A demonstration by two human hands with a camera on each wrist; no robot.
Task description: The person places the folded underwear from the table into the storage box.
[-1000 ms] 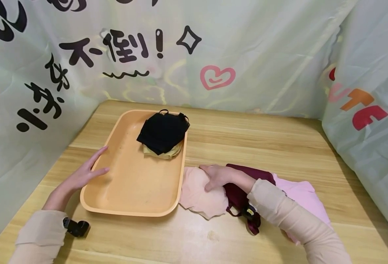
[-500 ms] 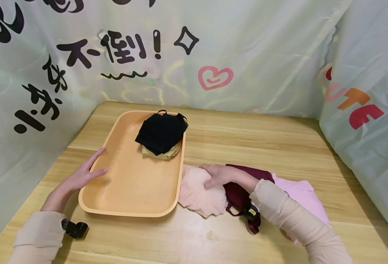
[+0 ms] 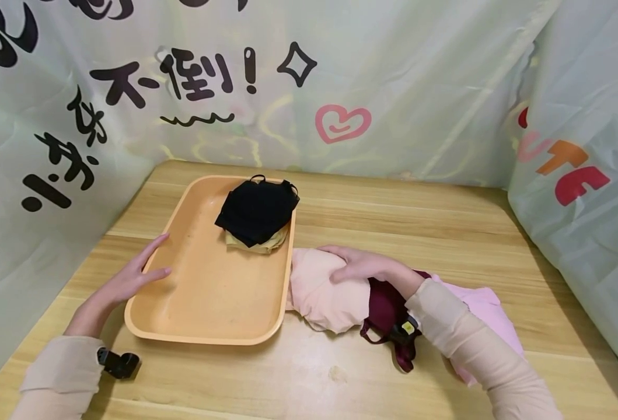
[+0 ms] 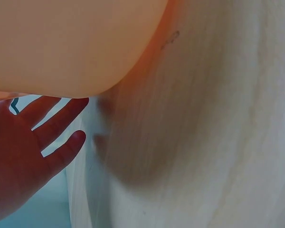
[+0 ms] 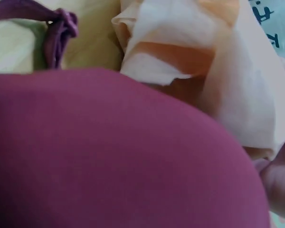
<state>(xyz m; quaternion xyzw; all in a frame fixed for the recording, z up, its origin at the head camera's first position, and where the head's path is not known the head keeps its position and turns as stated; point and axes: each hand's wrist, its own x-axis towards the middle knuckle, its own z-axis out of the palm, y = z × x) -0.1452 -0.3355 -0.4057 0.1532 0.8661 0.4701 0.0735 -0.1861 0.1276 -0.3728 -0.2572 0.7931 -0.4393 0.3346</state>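
In the head view my left hand (image 3: 132, 280) rests at the left side of an orange plastic tray (image 3: 211, 332), thumb over the rim. Its fingers are straight and spread against the outer wall in the left wrist view. My right hand (image 3: 366, 265) pinches the top of a peach-pink cloth garment (image 3: 327, 294), raising it beside the tray's right wall. An opening between its layers shows in the right wrist view. A maroon bra (image 3: 387, 306) lies under my right wrist, its straps (image 5: 57, 35) toward the near side. The peach-pink garment's exact kind is unclear.
Inside the tray's far right corner, a folded black strappy garment (image 3: 258, 210) lies on beige cloth (image 3: 269, 244). A pink cloth (image 3: 489, 312) lies right of the bra, partly hidden by my forearm. The wooden table (image 3: 393, 216) meets printed fabric walls (image 3: 419, 105).
My right hand has moved slightly up and right, drawing the peach-pink garment up and away from the table's near side. The left hand and tray have stayed put.
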